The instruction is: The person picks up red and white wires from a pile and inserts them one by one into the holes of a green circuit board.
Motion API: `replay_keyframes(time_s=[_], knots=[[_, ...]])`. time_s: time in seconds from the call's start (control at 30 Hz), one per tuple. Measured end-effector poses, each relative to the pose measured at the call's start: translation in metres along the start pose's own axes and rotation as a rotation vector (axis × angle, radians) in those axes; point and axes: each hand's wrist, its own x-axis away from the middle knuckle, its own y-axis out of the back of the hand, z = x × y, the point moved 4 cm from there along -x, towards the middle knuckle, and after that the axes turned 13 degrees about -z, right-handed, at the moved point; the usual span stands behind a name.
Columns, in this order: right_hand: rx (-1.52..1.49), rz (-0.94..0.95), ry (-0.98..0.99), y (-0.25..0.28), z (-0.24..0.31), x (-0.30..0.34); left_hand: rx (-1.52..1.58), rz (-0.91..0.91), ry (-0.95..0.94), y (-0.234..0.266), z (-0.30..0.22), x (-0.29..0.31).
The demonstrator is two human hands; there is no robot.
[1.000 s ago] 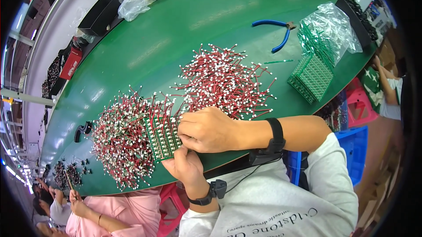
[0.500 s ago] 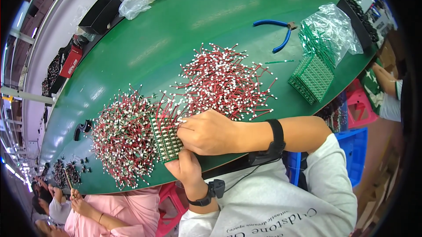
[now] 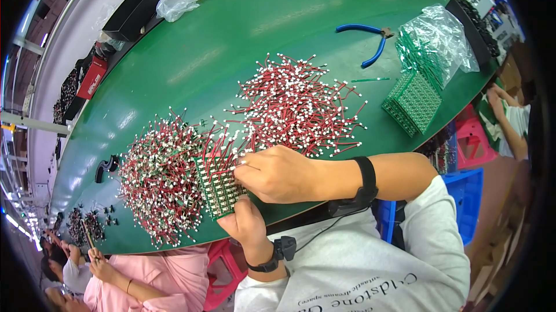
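Note:
A green circuit board panel (image 3: pixel 219 191) with rows of white connectors lies at the table's near edge, red wires standing from its far part. My left hand (image 3: pixel 246 224) grips the panel's near corner, thumb at the edge. Over the panel's right side is my right hand (image 3: pixel 277 174), fingers curled in a pinch; what they hold, if anything, is hidden. Left of the panel is a heap of small boards with red wires (image 3: pixel 159 179). Beyond my right hand spreads a pile of red wires with white plugs (image 3: pixel 295 103).
Blue-handled cutters (image 3: pixel 376 51), a stack of green board panels (image 3: pixel 414 103), green strips (image 3: pixel 414 54) and a clear plastic bag (image 3: pixel 446 40) lie at the right. A black tray (image 3: pixel 132 14) stands far left. A co-worker in pink (image 3: pixel 150 277) sits at the left.
The view has shifted slightly. My right fingers stay at the panel's right side, and my left hand keeps its grip on the near corner.

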Motion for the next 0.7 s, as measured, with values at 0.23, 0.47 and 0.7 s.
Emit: replay_keyframes(time_s=[0.23,0.47,0.7], knots=[[0.021,-0.004,-0.044,-0.006,-0.004,-0.004,0.046,0.05,0.009,0.001,0.001,-0.007],[-0.031,0.013,-0.041,0.019,-0.036,-0.015,0.218,-0.147,0.025,0.021,-0.01,-0.023],[0.027,0.353,0.054,-0.006,-0.029,0.001,0.376,-0.162,0.052,0.036,-0.013,-0.031]])
